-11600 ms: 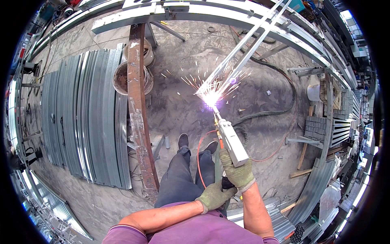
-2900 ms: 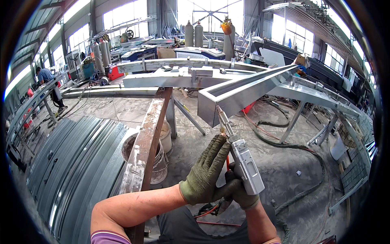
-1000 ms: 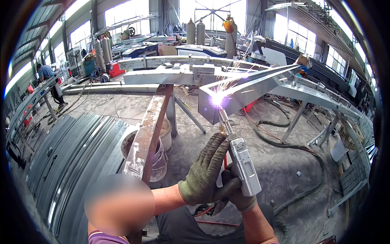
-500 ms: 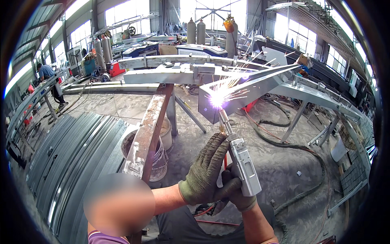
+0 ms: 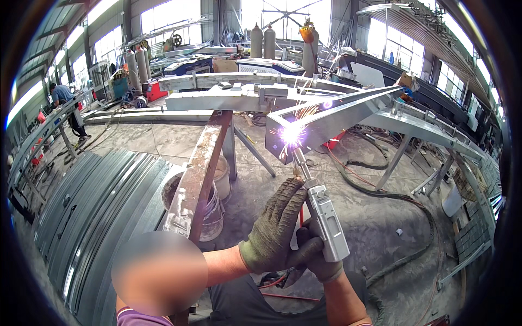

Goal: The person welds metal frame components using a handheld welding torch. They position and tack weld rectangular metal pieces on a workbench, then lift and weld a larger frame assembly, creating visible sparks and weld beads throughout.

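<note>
A silver handheld welding gun (image 5: 328, 220) points up and away from me, its nozzle at the near end of a shiny metal box tube (image 5: 348, 122). A bright violet-white glow with orange sparks hides the contact point. My right hand (image 5: 325, 267), in a dark glove, is closed round the gun's handle from below, its fingers partly hidden. My left hand (image 5: 274, 228), in a green-black glove, steadies the gun from its left side. Its long fingers lie close together, with the tips at a small brass-coloured fitting beside the nozzle.
A rusty beam (image 5: 204, 168) stands left of the work, with buckets (image 5: 212, 220) beside it. Long grey metal profiles (image 5: 100, 212) lie on the floor at left. A thick dark hose (image 5: 418, 204) curves across the right floor. Gas cylinders (image 5: 256, 42) stand behind; a person (image 5: 62, 96) works far left.
The spray of sparks has shrunk and now rises more upward than outward. Both hands and the welding gun stay almost where they were.
</note>
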The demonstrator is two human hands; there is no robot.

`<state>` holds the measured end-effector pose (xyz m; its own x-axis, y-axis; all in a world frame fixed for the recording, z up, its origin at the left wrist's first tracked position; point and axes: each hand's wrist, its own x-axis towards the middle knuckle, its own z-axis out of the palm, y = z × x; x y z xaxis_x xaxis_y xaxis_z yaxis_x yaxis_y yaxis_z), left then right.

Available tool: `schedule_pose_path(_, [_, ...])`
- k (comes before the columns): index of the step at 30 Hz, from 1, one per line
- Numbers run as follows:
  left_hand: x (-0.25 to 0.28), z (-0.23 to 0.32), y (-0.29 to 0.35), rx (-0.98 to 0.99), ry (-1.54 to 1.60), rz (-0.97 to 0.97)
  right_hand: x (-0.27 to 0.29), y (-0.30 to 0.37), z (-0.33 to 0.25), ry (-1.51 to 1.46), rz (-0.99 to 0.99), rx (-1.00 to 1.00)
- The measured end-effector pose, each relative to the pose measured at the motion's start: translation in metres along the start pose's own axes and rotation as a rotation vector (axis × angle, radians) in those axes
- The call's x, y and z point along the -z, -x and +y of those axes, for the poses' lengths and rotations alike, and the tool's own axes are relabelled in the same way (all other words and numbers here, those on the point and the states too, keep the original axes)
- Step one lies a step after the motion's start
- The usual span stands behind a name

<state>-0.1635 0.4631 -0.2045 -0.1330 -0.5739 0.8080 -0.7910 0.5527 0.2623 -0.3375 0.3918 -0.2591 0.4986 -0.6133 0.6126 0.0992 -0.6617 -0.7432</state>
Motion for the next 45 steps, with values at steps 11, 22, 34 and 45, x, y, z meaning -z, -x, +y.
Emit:
schedule_pose_path(11, [-0.001, 0.001, 0.000, -0.011, -0.008, 0.013, 0.002, 0.002, 0.010, 0.037, -0.006, 0.008])
schedule_pose_path(22, [0.002, 0.003, -0.001, -0.011, -0.028, 0.018, -0.003, 0.000, -0.009, -0.153, 0.006, -0.095])
schedule_pose_path(34, [-0.002, 0.001, 0.003, -0.007, -0.025, 0.016, 0.001, 0.005, 0.007, 0.016, -0.031, -0.014])
schedule_pose_path(45, [-0.003, 0.004, 0.003, 0.007, -0.018, 0.013, 0.001, 0.004, 0.004, 0.087, 0.011, 0.034])
